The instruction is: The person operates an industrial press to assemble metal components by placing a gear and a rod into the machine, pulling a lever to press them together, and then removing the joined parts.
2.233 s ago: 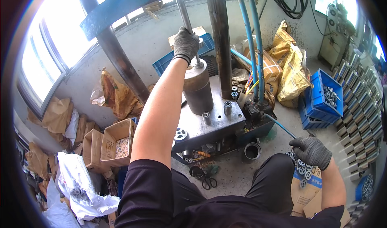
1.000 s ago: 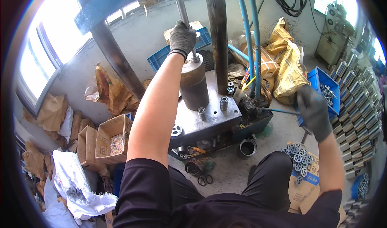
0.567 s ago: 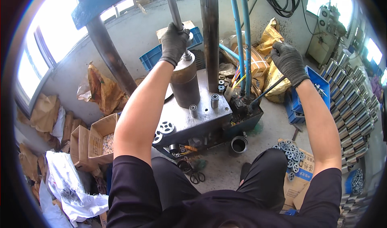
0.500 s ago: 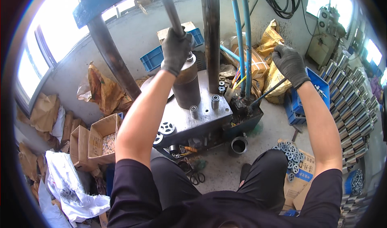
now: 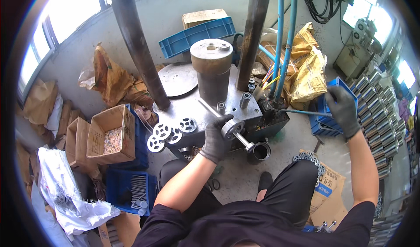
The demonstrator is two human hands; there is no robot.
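My left hand, in a dark glove, is closed around a shiny metal rod with a thick round collar on it. The rod slants across the front of the steel press table, its lower end above a dark open cylinder on the floor. At the right, my gloved right hand is closed at the end of a long lever, its fingers partly hidden. Behind the rod a heavy steel cylinder stands on the table, a small ring on its top.
Spoked discs lie at the table's left corner. Small bushings stand to its right. Two dark columns rise behind. Cardboard boxes and a blue bin of rods are left; stacked metal tubes are right.
My left hand has come down from above the steel cylinder to the table's front with the rod. My right hand and the lever have moved lower and outward. The view has shifted.
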